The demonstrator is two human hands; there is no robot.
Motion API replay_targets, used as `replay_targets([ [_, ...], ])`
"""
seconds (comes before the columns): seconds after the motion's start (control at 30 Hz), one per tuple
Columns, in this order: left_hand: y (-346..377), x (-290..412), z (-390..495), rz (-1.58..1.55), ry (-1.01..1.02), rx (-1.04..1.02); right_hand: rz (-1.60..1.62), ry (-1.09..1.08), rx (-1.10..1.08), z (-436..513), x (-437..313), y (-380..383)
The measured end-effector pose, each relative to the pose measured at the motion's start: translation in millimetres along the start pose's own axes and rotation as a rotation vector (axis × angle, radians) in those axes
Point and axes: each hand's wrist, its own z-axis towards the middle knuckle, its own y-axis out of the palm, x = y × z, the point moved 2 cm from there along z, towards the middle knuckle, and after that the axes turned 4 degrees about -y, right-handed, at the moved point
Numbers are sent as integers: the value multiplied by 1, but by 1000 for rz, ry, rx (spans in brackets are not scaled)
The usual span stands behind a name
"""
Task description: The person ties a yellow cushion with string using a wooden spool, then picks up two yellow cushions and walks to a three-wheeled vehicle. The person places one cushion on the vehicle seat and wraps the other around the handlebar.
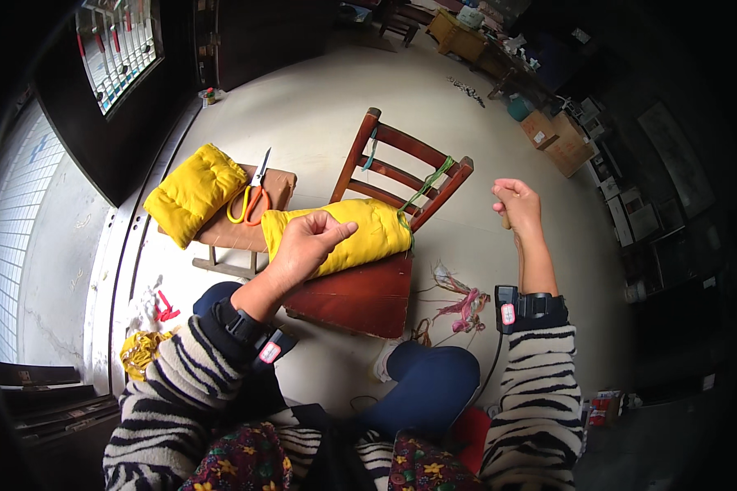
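My left hand (pixel 313 242) is over the left part of a padded yellow cloth piece (pixel 368 230), its thumb and fingertips pinched together. My right hand (pixel 519 205) is raised to the right of the wooden chair (pixel 356 307), fingers curled and thumb against them. No thread or needle can be made out in either hand. The yellow piece lies on the chair seat, green cord (pixel 430 181) beside it and on the backrest. A second quilted yellow piece (pixel 196 193) and scissors (pixel 257 193) with yellow and orange handles rest on a brown padded stool (pixel 227 236).
Tangled pink and pale threads (pixel 464 307) lie on the floor right of the chair. White and red scraps (pixel 153 310) and a yellow bundle (pixel 141 353) are at the lower left. Cardboard boxes (pixel 565 144) stand farther back on the right, and a dark door (pixel 116 104) at the left.
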Motion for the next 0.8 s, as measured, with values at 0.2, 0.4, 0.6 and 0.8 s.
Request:
replay_targets([
  [0.2, -11, 67, -45, -380, 148, -62, 141, 62, -298, -97, 23, 36],
  [0.4, -44, 100, -93, -408, 310, -87, 306, 93, -709, -212, 27, 113],
  [0.6, -56, 82, -114, -400, 306, 12, 157, -303, -817, -298, -7, 181],
  [0.8, -41, 87, -119, -470, 299, -89, 300, -566, -1044, -346, -59, 214],
])
